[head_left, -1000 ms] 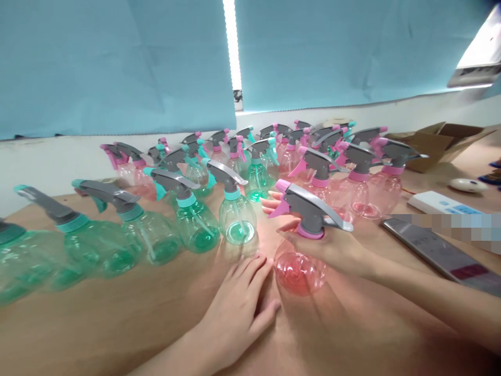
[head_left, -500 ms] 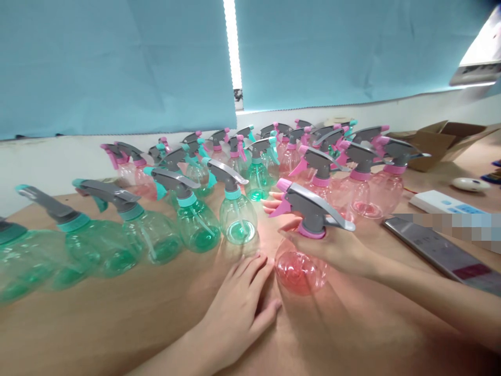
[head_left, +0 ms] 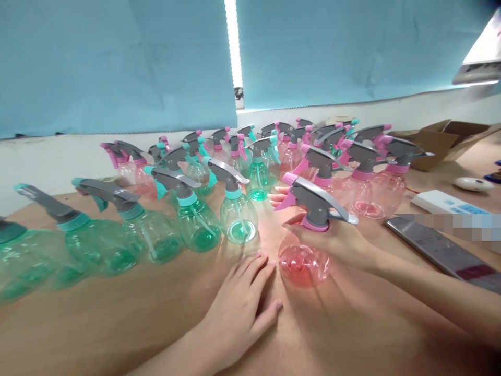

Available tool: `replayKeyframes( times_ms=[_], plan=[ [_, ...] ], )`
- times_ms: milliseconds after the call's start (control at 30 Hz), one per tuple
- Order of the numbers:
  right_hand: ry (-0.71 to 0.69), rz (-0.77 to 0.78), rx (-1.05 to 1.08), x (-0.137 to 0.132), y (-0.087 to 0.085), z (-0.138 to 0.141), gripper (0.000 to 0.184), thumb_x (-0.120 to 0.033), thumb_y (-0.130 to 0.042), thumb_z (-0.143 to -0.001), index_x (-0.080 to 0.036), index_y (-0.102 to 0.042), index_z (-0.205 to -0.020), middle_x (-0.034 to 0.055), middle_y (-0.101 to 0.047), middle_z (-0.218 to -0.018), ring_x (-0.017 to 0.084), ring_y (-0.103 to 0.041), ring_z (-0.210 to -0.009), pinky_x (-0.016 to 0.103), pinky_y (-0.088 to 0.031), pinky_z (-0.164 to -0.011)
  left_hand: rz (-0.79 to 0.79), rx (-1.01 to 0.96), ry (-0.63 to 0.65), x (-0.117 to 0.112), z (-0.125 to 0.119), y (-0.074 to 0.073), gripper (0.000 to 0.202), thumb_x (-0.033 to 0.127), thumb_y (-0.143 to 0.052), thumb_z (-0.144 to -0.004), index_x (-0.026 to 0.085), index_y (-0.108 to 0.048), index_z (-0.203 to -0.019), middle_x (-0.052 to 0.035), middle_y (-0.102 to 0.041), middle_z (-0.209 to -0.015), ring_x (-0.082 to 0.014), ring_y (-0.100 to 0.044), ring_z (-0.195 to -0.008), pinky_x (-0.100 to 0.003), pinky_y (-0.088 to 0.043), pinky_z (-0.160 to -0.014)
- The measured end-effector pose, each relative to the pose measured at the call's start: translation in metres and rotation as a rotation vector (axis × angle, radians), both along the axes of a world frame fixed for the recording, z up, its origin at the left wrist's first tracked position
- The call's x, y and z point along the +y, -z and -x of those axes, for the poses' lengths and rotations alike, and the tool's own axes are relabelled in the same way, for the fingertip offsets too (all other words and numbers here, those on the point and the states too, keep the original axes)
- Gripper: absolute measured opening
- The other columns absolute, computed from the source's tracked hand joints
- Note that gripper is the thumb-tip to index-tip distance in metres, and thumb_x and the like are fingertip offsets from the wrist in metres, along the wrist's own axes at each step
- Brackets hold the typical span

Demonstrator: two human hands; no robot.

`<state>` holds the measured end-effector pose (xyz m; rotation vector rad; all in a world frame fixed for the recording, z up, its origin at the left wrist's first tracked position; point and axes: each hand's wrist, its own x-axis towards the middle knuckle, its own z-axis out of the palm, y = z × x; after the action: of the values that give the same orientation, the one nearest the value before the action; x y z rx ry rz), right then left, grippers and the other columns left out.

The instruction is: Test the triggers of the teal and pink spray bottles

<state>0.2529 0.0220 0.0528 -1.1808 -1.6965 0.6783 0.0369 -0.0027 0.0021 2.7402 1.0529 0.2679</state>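
My right hand (head_left: pixel 332 237) is wrapped round the neck of a pink spray bottle (head_left: pixel 304 263) with a grey and pink trigger head. Its thumb crosses the near side below the collar, and its fingertips show past the pink trigger on the left. The bottle is upright; I cannot tell whether its base touches the table. My left hand (head_left: pixel 245 303) lies flat on the wooden table (head_left: pixel 156 318), fingers stretched out, just left of that bottle. Nothing is in it. Beyond its fingertips stands a clear green spray bottle (head_left: pixel 239 216) with a turquoise collar.
Green spray bottles (head_left: pixel 152 235) line the left side, with several pink ones (head_left: pixel 362 193) at right and a mixed crowd behind. Right of my forearm lie a phone (head_left: pixel 438 250), a white power strip (head_left: pixel 450 201) and a mouse (head_left: pixel 473 184). An open cardboard box (head_left: pixel 446 146) sits behind them.
My right hand and the pink spray bottle have shifted slightly away from me and to the right. My left hand stays flat in the same place.
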Motion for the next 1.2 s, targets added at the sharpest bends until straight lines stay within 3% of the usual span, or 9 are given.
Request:
replayKeyframes(
  times_ms=[233, 367, 467, 567, 767, 933, 1200],
  plan=[
    [-0.030, 0.032, 0.038, -0.001, -0.005, 0.002, 0.017, -0.020, -0.054, -0.075, -0.027, -0.058, -0.089, -0.0043, -0.050, -0.055, 0.019, -0.056, -0.059, 0.036, -0.049, -0.060, -0.024, -0.045, 0.006, 0.000, 0.002, 0.003, 0.049, 0.034, -0.051, -0.094, 0.016, -0.041, -0.138, -0.0126, -0.044, -0.143, -0.0307, -0.039, -0.132, -0.051, -0.035, -0.107],
    [0.032, 0.048, 0.017, -0.001, -0.003, 0.002, 0.009, -0.023, -0.056, -0.073, -0.028, -0.056, -0.081, -0.0045, -0.046, -0.053, 0.017, -0.049, -0.053, 0.033, -0.045, -0.053, -0.021, -0.049, 0.001, 0.000, 0.002, 0.006, 0.048, 0.033, -0.051, -0.093, 0.017, -0.042, -0.138, -0.0123, -0.045, -0.143, -0.0307, -0.040, -0.131, -0.050, -0.035, -0.107],
    [0.054, 0.039, -0.005, -0.001, -0.003, 0.003, 0.003, -0.024, -0.056, -0.072, -0.027, -0.054, -0.072, -0.0028, -0.049, -0.056, 0.017, -0.049, -0.055, 0.032, -0.045, -0.050, -0.040, -0.087, 0.005, 0.001, 0.003, 0.010, 0.049, 0.034, -0.050, -0.094, 0.020, -0.040, -0.139, -0.0105, -0.044, -0.143, -0.0305, -0.040, -0.131, -0.050, -0.035, -0.107],
    [0.029, 0.024, -0.009, -0.001, -0.002, 0.002, 0.004, -0.025, -0.054, -0.073, -0.026, -0.058, -0.074, -0.0014, -0.054, -0.062, 0.017, -0.053, -0.060, 0.031, -0.046, -0.051, -0.044, -0.098, 0.002, 0.001, 0.004, 0.012, 0.048, 0.035, -0.049, -0.094, 0.021, -0.040, -0.139, -0.0102, -0.044, -0.143, -0.0303, -0.040, -0.131, -0.050, -0.034, -0.107],
    [0.026, 0.059, -0.018, 0.002, 0.001, -0.001, 0.009, -0.019, -0.055, -0.070, -0.026, -0.049, -0.068, -0.0034, -0.049, -0.060, 0.014, -0.049, -0.056, 0.029, -0.047, -0.051, -0.032, -0.072, 0.005, 0.001, 0.003, 0.007, 0.048, 0.033, -0.051, -0.093, 0.019, -0.041, -0.138, -0.0107, -0.046, -0.142, -0.0302, -0.041, -0.131, -0.049, -0.036, -0.107],
    [0.002, -0.040, -0.030, 0.002, -0.008, -0.001, 0.004, -0.024, -0.057, -0.072, -0.027, -0.058, -0.074, -0.0011, -0.060, -0.070, 0.017, -0.057, -0.062, 0.030, -0.052, -0.055, -0.046, -0.103, 0.009, 0.002, 0.003, 0.010, 0.048, 0.033, -0.049, -0.094, 0.021, -0.040, -0.139, -0.0102, -0.045, -0.142, -0.0304, -0.040, -0.131, -0.050, -0.036, -0.106],
    [-0.087, -0.011, 0.005, -0.003, -0.010, -0.003, 0.008, -0.019, -0.054, -0.070, -0.025, -0.051, -0.074, -0.0012, -0.061, -0.074, 0.019, -0.062, -0.071, 0.032, -0.054, -0.062, -0.056, -0.099, 0.012, 0.002, 0.006, 0.015, 0.048, 0.035, -0.049, -0.095, 0.021, -0.039, -0.139, -0.0097, -0.044, -0.144, -0.0301, -0.039, -0.131, -0.050, -0.035, -0.107]
  ],
)
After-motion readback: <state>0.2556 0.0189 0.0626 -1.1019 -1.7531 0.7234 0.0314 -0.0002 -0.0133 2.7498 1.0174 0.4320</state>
